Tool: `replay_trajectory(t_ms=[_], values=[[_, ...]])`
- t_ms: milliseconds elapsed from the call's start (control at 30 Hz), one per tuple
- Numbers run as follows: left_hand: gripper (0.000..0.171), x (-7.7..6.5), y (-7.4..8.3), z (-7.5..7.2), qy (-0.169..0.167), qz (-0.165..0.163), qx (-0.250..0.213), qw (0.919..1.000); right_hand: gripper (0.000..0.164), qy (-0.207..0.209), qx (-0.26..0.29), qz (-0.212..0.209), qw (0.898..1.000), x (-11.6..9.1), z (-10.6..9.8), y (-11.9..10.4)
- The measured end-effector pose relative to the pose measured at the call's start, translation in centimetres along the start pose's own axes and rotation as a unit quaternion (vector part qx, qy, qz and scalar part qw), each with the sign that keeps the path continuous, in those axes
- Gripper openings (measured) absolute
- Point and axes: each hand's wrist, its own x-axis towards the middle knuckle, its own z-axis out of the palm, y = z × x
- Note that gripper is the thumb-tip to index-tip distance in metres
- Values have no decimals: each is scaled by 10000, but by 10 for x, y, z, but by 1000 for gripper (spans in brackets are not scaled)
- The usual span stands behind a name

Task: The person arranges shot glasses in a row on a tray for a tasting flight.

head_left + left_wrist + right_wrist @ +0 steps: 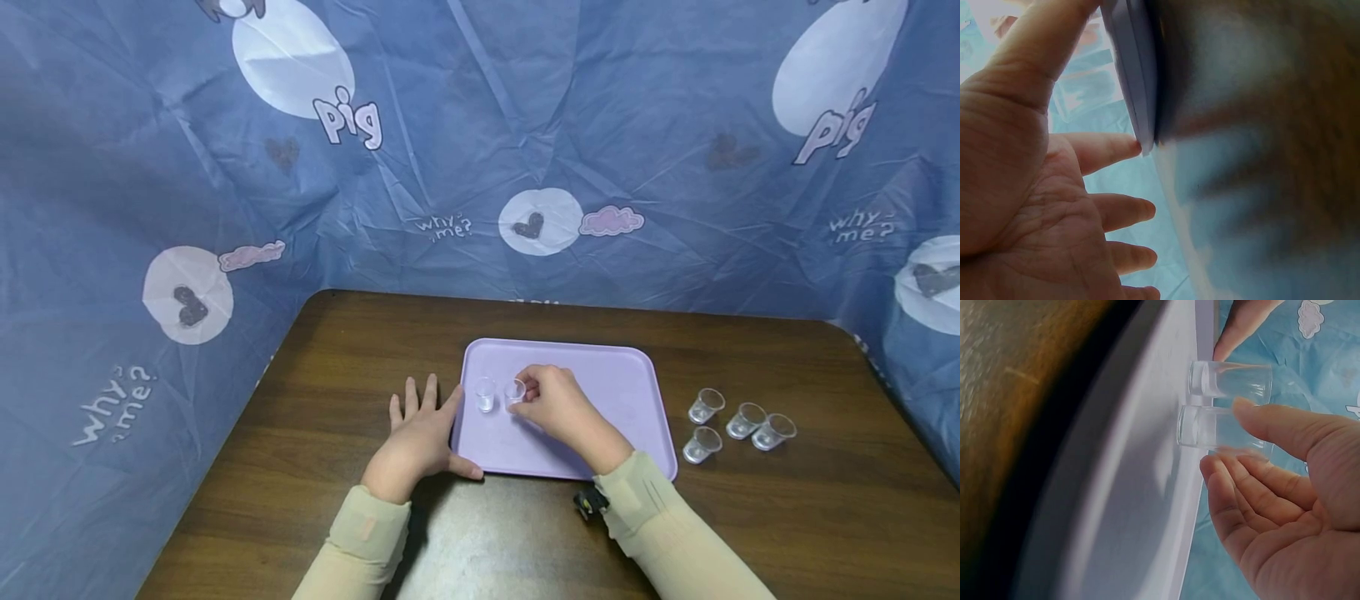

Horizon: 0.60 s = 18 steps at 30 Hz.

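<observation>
Two small clear shot glasses stand upright side by side on the left part of a lilac tray (600, 392). My right hand (558, 407) holds the right-hand shot glass (1222, 428) between thumb and fingers, its base at the tray surface. Just beyond it, in the right wrist view, is the other shot glass (1232, 381). At the tray's left side my left hand (422, 446) lies with fingers spread straight. Its thumb is at the near left corner and its index fingertip touches the rim, as the left wrist view shows.
Several more shot glasses stand on the brown wooden table (300, 500) right of the tray; one of them is a shot glass (702, 445) close to the tray's edge. A printed blue cloth (420, 150) hangs behind and beside the table.
</observation>
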Motion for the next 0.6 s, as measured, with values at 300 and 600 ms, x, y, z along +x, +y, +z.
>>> replay_trajectory(t_ms=[300,600], values=[[132,0,1,0,-48,-18,15,10000,38,-48,304,161,9994,-9,-13,3],[132,-1,2,-1,-66,-37,-35,10000,42,32,536,160,9984,-21,-30,3]])
